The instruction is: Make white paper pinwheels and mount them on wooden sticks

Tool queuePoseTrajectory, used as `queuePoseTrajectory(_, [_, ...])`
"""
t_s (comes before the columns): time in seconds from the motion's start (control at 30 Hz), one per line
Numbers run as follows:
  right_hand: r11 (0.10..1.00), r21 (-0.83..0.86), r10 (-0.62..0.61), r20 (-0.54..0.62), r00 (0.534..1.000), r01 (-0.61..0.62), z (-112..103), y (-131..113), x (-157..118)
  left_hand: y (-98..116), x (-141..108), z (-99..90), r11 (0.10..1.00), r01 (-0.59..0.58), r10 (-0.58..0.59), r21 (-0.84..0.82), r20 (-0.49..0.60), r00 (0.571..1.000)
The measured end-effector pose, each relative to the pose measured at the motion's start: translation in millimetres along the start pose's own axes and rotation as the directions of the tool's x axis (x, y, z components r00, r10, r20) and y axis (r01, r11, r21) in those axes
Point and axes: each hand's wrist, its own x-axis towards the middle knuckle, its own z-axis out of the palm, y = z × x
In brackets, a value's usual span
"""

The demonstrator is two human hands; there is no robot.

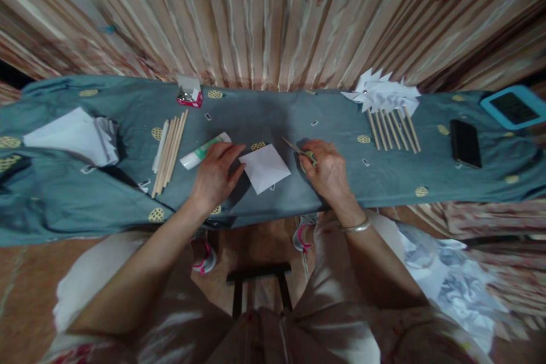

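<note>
A white square of paper (265, 168) with diagonal creases lies on the cloth in front of me. My left hand (217, 173) hovers at its left edge, fingers apart and nothing held; whether the fingertips touch the paper I cannot tell. Beyond that hand, a white and green glue tube (200, 152) lies partly hidden by the fingers. My right hand (326, 170), right of the paper, is closed around the handles of small scissors (294, 147). Their blades point away to the upper left, apart from the paper.
Wooden sticks (169, 153), a small box of metal pieces (190, 94) and folded white paper (74, 136) are on the left. White paper pinwheels (384, 94) on sticks, a black phone (466, 143) and a blue-framed device (514, 107) lie right. A curtain (256, 23) hangs behind.
</note>
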Motion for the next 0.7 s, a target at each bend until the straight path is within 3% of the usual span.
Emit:
queuePoseTrajectory(0.07, [0.982, 0.127, -0.135, -0.035, 0.99, 0.139, 8.3, -7.0, -0.5, 4.1, -3.6, 4.3, 0.985, -0.161, 0.158, 0.056, 0.043, 0.986])
queuePoseTrajectory(0.17, [0.937, 0.213, -0.287, 0.01, 0.958, 0.278, 21.5, -18.1, -2.6, 10.0, -10.0, 17.8, 0.956, -0.282, 0.267, 0.08, 0.158, 0.951])
queuePoseTrajectory(0.3, [0.921, 0.186, -0.367, 0.124, 0.922, 0.341, 30.7, -24.1, -3.7, 9.9, -13.2, 31.3, 0.944, -0.3, 0.265, 0.138, 0.224, 0.938])
queuePoseTrajectory(0.43, [0.908, 0.15, -0.416, 0.201, 0.887, 0.392, 28.2, -22.5, -2.3, 6.0, -12.7, 33.0, 0.94, -0.305, 0.26, 0.153, 0.26, 0.93])
queuePoseTrajectory(0.7, [0.895, 0.097, -0.445, 0.229, 0.866, 0.435, 21.7, -16.8, -8.3, -2.1, -18.1, 29.6, 0.952, -0.281, 0.24, 0.124, 0.269, 0.933])
